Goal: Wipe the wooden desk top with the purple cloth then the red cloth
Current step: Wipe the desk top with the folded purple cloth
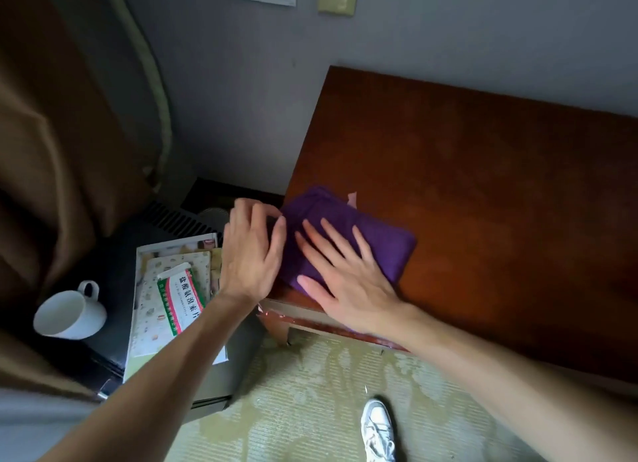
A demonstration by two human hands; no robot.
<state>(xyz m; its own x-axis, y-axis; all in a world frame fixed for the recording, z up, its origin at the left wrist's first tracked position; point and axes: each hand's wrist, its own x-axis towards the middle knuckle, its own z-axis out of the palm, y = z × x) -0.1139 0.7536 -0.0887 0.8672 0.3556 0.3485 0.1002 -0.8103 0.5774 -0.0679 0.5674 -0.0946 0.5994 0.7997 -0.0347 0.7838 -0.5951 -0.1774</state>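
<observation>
A folded purple cloth [376, 233] lies on the near left corner of the reddish-brown wooden desk top [483, 192]. My right hand [345, 275] rests flat on the cloth with its fingers spread. My left hand [252, 251] is at the desk's left edge, its fingers curled on the cloth's left border. A small pink scrap [352, 199] pokes out at the cloth's far edge. No red cloth is in view.
Left of the desk stands a low dark unit [114, 278] with a white cup [69, 313], a booklet and a red-and-green medicine box [179, 299]. A brown curtain [51, 150] hangs at left. My white shoe [378, 427] stands on the green carpet.
</observation>
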